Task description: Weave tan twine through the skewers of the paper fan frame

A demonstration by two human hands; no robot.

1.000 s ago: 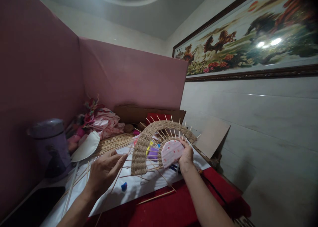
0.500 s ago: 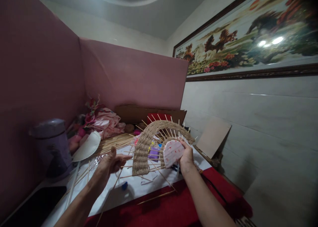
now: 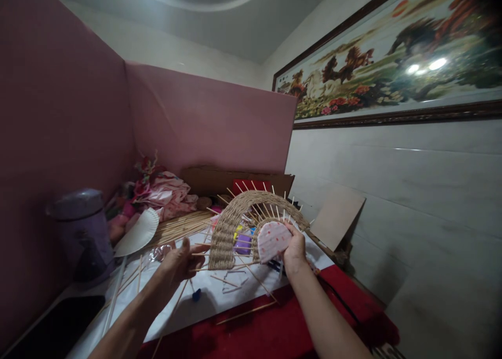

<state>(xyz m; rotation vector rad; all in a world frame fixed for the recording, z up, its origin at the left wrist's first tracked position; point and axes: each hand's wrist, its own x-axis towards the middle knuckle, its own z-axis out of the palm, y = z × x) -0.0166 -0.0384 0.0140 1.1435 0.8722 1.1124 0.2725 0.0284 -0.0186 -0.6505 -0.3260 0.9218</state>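
A half-round woven fan (image 3: 225, 238) of twisted tan cord on thin wooden sticks hangs over the table. Stick ends stick out past its curved outer edge, and bare sticks cross the gap between the outer band and the centre. At the centre sits a white padded cloth piece with red spots (image 3: 273, 239). My right hand (image 3: 295, 246) is closed around the right side of this padded centre, thumb on the front. On the left, my left hand (image 3: 182, 260) has its thumb raised and fingers stretched out to the lowest stick ends; whether they press on one I cannot tell.
Loose sticks and a blue bit (image 3: 196, 295) lie on the white table sheet, near a red cloth (image 3: 251, 333). Leftward are a purple canister (image 3: 84, 238), a white pleated fan (image 3: 139, 233), a dark flat object (image 3: 55, 325) and a stick bundle (image 3: 176, 227). A board (image 3: 337, 217) leans by the wall.
The woven fan has tipped slightly, its lower left edge rising a little. My left hand has shifted slightly right and down, its fingers now lower along the stick ends. My right hand keeps its hold.
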